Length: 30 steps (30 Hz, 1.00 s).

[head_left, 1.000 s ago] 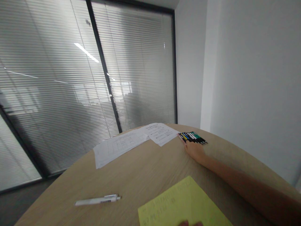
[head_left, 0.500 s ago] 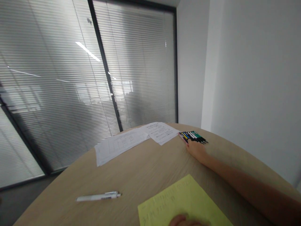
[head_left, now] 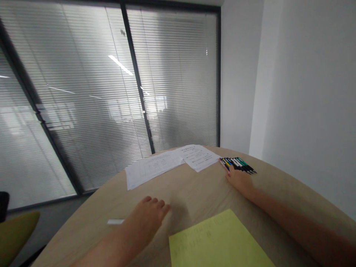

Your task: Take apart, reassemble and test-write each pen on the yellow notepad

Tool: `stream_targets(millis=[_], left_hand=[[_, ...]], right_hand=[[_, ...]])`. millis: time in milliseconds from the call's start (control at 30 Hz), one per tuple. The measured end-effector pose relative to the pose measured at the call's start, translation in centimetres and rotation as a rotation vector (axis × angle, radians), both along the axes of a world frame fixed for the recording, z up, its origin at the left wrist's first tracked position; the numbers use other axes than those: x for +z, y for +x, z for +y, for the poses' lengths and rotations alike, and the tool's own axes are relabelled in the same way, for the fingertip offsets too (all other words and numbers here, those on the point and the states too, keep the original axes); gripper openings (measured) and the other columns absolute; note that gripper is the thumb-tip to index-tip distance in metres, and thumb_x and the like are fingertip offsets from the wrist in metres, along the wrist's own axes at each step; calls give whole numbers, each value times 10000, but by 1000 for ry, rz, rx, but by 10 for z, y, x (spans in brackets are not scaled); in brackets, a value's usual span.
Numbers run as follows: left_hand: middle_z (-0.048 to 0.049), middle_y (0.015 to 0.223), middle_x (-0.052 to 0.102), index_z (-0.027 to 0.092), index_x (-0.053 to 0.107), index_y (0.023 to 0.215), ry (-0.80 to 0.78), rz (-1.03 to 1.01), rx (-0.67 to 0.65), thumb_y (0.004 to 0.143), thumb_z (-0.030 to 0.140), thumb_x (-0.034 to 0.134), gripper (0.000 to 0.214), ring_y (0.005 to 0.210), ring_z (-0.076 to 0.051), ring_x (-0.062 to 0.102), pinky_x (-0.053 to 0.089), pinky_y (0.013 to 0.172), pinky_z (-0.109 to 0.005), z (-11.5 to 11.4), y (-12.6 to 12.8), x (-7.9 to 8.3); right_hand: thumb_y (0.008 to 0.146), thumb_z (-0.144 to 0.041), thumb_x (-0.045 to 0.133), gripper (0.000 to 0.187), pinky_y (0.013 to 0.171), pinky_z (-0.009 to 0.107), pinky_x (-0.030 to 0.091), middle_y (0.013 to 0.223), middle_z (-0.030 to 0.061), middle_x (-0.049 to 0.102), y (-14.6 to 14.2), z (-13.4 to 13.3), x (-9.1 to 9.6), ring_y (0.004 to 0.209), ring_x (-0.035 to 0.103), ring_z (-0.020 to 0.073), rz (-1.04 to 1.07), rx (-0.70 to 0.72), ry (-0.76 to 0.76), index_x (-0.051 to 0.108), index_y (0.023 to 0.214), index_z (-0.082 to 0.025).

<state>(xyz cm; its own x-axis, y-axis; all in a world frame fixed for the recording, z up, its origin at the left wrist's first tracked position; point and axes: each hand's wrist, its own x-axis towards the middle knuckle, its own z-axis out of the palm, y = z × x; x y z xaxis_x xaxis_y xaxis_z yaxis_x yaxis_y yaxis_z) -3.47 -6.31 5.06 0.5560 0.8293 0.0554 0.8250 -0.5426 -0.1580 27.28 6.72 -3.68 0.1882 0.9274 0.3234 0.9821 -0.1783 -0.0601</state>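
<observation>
My left hand lies over a white pen on the round wooden table; only the pen's left end shows past my wrist. The fingers are together and bent down, hiding whether they grip the pen. My right hand reaches to the far right and rests against a row of several coloured pens, its fingertips touching the near ends. Its fingers are mostly hidden behind the back of the hand. A yellow notepad lies close to me between both arms.
Two white printed sheets lie at the table's far edge. Glass walls with blinds stand behind, a white wall to the right. A green chair seat shows at the lower left.
My left hand has moved from the notepad's near edge up and left onto the white pen, covering most of it. The view has shifted right. My right hand stays at the coloured pens.
</observation>
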Motion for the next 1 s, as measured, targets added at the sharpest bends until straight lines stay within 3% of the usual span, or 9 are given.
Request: stream_targets(millis=[100,200,367,533,667,767,867,1000], left_hand=[[-101,1018,599,187,524,1075,-49,95,182,717,221,493,361,942,-242,547,381,830,-386,11,-35,-3],[-116,1161,520,176,466,1155,-38,108,306,718,252,491,445,1040,-259,493,366,869,-398,16,-62,-17],[-44,1194,505,227,511,1104,-65,46,181,786,165,379,350,1085,-193,464,356,905,-332,21,-73,-33],[-61,986,606,185,574,918,-28,-27,141,779,188,379,239,951,-222,529,371,855,-357,27,-67,-29],[-52,762,592,174,508,862,-123,-462,174,789,310,382,199,722,-206,551,413,694,-343,33,-57,-14],[7,649,520,184,473,781,-309,-1073,115,777,319,401,153,642,-151,520,426,689,-315,39,-38,0],[57,527,406,184,440,733,-549,-1654,121,736,258,426,75,461,-87,428,440,559,-251,46,-14,14],[64,431,294,159,435,588,-860,-1910,111,762,372,378,281,326,-49,248,282,335,-154,59,8,28]], right_hand=[[817,-271,333,286,583,358,451,775,151,639,0,1,-2,693,624,258,2,6,5,498,992,-116],[817,-276,333,286,579,358,450,775,145,641,1,3,-3,695,624,259,4,19,3,497,990,-117],[817,-268,339,278,578,336,451,777,131,645,2,3,-4,704,626,247,15,38,-2,490,1000,-122],[832,-276,326,264,575,332,450,770,122,647,3,4,-5,710,626,241,21,52,-6,485,989,-135],[837,-282,316,272,574,337,448,774,122,645,3,4,-4,710,625,244,22,68,-22,486,987,-132],[836,-279,319,274,579,330,445,773,128,645,3,3,-3,707,625,240,24,74,-33,489,992,-130],[841,-282,307,281,583,334,444,776,129,644,2,2,-2,710,624,240,23,76,-32,487,1000,-136],[844,-289,293,292,592,328,444,789,126,642,2,2,-3,719,621,232,22,79,-28,497,991,-141]])
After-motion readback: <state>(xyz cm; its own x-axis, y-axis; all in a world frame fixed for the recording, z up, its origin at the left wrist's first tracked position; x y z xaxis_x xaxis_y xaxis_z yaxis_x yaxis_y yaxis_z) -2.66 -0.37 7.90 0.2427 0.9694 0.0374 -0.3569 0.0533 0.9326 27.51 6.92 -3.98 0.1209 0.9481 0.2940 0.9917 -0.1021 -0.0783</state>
